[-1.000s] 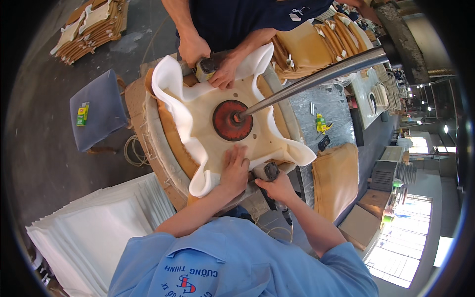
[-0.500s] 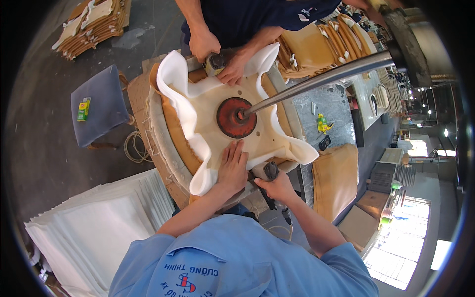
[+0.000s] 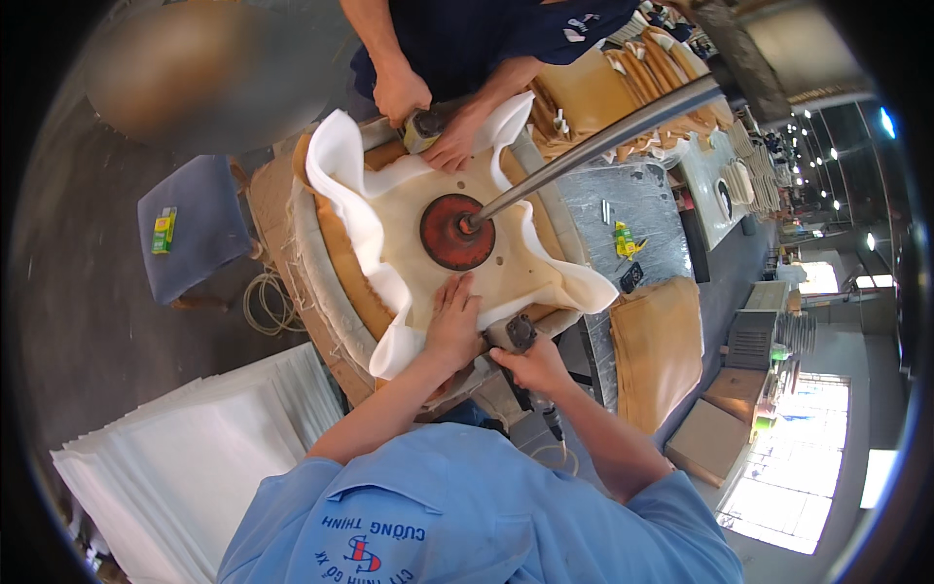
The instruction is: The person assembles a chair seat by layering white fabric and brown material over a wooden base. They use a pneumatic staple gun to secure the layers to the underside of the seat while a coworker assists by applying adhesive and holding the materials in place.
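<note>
My left hand [image 3: 453, 326] lies flat on a cream seat panel [image 3: 413, 263], fingers stretched toward a red round pressing disc [image 3: 449, 248]. My right hand [image 3: 537, 366] is wrapped round an air staple gun [image 3: 514, 334], its head at the panel's near edge and a hose running down from it. White padding [image 3: 333, 156] curls up around the panel, with tan cover material [image 3: 342, 282] beneath. From the disc a metal rod [image 3: 603, 141] slants up to the right. Across from me, a co-worker grips another staple gun [image 3: 421, 129] and presses the panel with the other hand.
A padded rim [image 3: 316, 243] surrounds the work. White sheets [image 3: 195, 419] are stacked at lower left. A blue stool seat [image 3: 195, 229] bears a small green-yellow box [image 3: 163, 231]. At right, a table [image 3: 623, 200] holds tan pieces [image 3: 662, 341]; a coiled hose [image 3: 268, 302] lies left.
The view has shifted slightly, and a large blurred shape now covers the stack at upper left. Both my hands and the co-worker's keep nearly the same places on the work.
</note>
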`<state>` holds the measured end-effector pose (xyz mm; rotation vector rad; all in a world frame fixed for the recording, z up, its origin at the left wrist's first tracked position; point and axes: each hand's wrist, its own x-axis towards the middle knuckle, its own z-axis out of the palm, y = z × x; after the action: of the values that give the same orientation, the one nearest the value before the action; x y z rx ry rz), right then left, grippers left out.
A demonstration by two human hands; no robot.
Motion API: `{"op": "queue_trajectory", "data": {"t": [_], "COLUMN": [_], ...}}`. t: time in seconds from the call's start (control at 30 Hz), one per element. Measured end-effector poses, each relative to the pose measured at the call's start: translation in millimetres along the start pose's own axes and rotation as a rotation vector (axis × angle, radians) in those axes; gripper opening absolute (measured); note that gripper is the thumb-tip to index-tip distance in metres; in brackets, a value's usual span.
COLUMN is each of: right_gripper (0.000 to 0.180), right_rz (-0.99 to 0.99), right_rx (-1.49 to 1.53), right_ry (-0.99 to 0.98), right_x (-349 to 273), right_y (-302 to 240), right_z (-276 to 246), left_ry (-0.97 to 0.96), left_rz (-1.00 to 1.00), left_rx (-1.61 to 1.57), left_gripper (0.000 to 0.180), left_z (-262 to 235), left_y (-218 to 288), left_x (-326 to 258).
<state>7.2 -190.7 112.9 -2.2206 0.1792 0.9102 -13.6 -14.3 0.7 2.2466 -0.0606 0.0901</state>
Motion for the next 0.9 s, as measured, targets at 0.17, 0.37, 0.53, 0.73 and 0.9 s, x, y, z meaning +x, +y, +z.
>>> {"op": "queue_trajectory", "data": {"t": [0.17, 0.37, 0.53, 0.73, 0.9], "right_gripper": [0.048, 0.056, 0.026, 0.019, 0.021], "right_rz": [-0.05, -0.009, 0.19, 0.187, 0.131], "right_rx": [0.273, 0.396, 0.572, 0.623, 0.735], "right_ry": [0.08, 0.372, 0.489, 0.595, 0.574], "right_x": [-46, -90, -76, 4, 133], "right_y": [63, 146, 198, 263, 321], "right_z": [2, 19, -15, -131, -245], "left_ry": [0.039, -0.505, -0.423, -0.358, -0.269], "left_rz": [-0.069, 0.0, 0.148, 0.159, 0.095], "left_rx": [-0.224, -0.446, -0.119, 0.029, 0.289], "left_gripper": [0.04, 0.051, 0.07, 0.079, 0.081], "left_z": [-22, -29, 12, 45, 60], "left_y": [7, 63, 57, 71, 98], "left_x": [-11, -62, -74, -47, -27]}}
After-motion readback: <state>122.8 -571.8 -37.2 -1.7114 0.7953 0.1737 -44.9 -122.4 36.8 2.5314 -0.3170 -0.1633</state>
